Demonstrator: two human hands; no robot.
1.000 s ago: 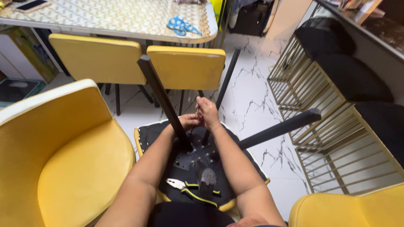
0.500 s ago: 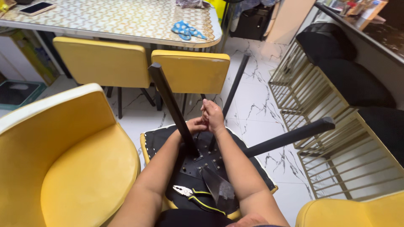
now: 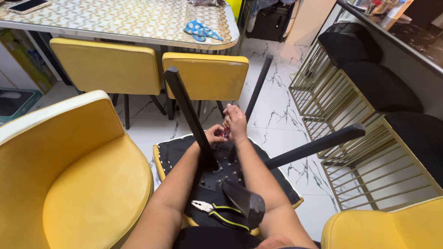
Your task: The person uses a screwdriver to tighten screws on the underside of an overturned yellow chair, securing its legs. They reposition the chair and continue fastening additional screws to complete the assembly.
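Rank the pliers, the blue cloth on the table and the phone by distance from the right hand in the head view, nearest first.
From the right hand:
1. Pliers, on the upturned chair's underside, toward the person.
2. Blue cloth, on the table straight ahead.
3. Phone, at the table's far left corner.

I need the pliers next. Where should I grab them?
Take the pliers by their black-and-yellow handles, reaching down from above. They lie flat on the upturned chair's underside, jaws pointing left, handles running right toward the near chair leg.
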